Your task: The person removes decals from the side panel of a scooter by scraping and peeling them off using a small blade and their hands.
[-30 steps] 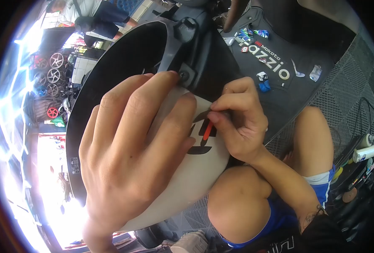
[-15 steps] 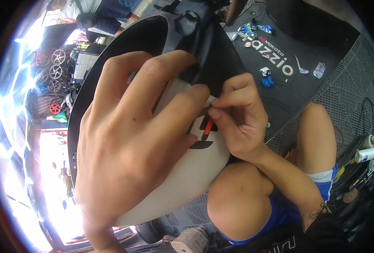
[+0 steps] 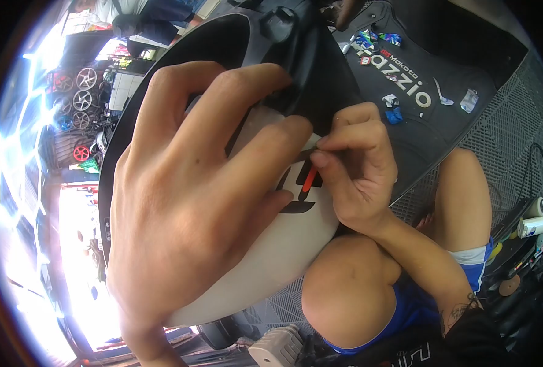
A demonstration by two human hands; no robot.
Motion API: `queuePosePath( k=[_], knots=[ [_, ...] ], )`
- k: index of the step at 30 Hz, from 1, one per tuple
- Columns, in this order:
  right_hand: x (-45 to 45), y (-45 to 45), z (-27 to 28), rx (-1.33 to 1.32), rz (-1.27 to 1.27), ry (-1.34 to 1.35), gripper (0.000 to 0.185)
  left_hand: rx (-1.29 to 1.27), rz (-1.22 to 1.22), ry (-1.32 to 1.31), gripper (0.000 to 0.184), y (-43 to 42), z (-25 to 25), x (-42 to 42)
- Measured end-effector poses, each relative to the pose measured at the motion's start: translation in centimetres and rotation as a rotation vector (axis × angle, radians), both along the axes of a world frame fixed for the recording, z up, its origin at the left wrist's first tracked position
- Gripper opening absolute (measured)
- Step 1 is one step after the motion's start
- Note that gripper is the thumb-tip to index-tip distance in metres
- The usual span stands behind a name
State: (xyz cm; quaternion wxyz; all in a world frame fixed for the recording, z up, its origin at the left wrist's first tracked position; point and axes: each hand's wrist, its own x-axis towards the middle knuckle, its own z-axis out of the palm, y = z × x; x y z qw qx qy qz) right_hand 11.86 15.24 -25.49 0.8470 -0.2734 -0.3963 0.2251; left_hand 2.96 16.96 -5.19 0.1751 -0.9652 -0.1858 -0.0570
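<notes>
Pinching the dark upper edge of a black-and-red decal (image 3: 309, 180), the right hand (image 3: 363, 174) brings thumb and forefinger together. The left hand (image 3: 180, 202), fingers spread and bent, arches over the white panel (image 3: 265, 263) bearing the decal, its thumb tip near it. Beyond lies a lettered black mat (image 3: 421, 131).

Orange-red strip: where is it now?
In the head view, right of centre, the strip shows against the white panel, between the left hand and the right hand, just below the right thumb tip.
</notes>
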Motion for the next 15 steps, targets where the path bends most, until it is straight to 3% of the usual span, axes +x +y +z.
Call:
queuePosePath(
  k=[15],
  knots=[
    [0.08, 0.01, -0.03, -0.012, 0.016, -0.005, 0.017, -0.005, -0.011, -0.007, 0.036, 0.15, -0.10, 0.19]
  ],
)
